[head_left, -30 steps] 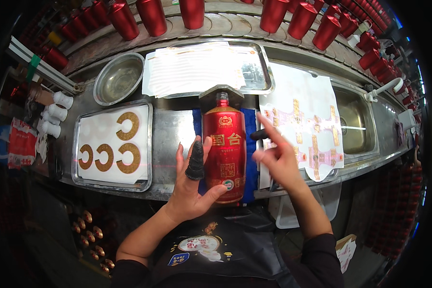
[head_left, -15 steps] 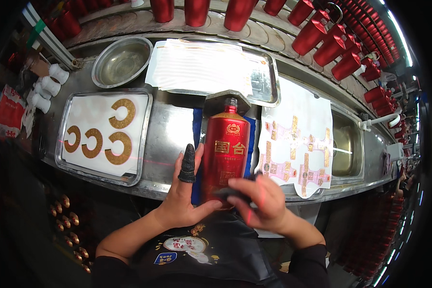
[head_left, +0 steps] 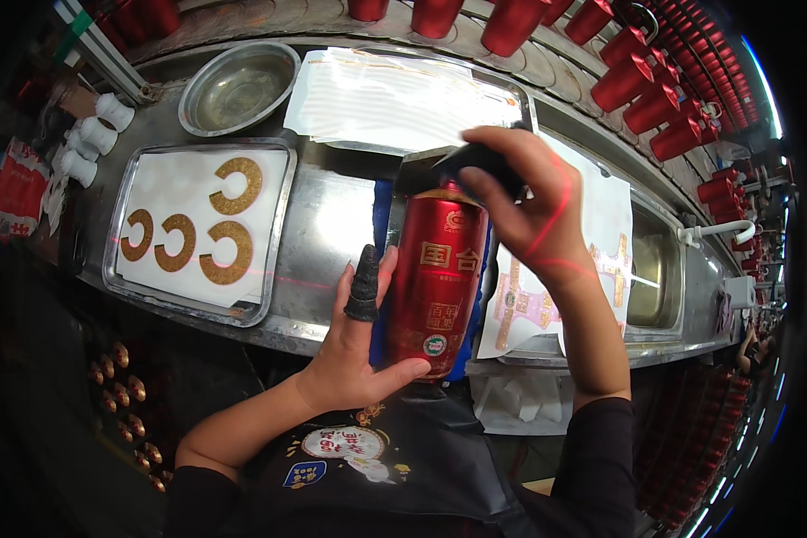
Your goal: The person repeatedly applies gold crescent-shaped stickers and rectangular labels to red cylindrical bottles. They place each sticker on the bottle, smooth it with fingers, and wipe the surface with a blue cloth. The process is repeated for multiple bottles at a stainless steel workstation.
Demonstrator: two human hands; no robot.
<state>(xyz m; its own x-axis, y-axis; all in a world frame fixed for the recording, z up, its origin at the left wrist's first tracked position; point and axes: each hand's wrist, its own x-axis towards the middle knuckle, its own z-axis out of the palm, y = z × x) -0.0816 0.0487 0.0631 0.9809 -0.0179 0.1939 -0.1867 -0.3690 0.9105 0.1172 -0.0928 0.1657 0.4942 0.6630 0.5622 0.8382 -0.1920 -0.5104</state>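
Observation:
A glossy red bottle [head_left: 432,287] with gold markings lies on its back, neck away from me, over a blue cloth [head_left: 381,215]. My left hand [head_left: 354,354] braces it, with the thumb across its base and the fingers along its left side; one finger wears a black finger cover [head_left: 363,285]. Over the bottle's neck my right hand [head_left: 547,193] is curled around something black [head_left: 486,169]. I cannot make out what that is, and the hand hides most of the neck. A dark angled support [head_left: 417,170] shows behind the neck.
Left is a metal tray [head_left: 287,224] with gold C-shaped labels [head_left: 229,254]. Behind stand a metal basin [head_left: 240,88] and a tray with white sheets [head_left: 381,99]. Right are pink-and-gold label sheets [head_left: 533,300] and a sink [head_left: 655,269] with a white tap [head_left: 722,229]. Red bottles [head_left: 516,27] line the conveyor.
My right hand has moved from the bottle's lower part up and away to its neck, uncovering the lower gold markings and a round label. My left hand stays at the base.

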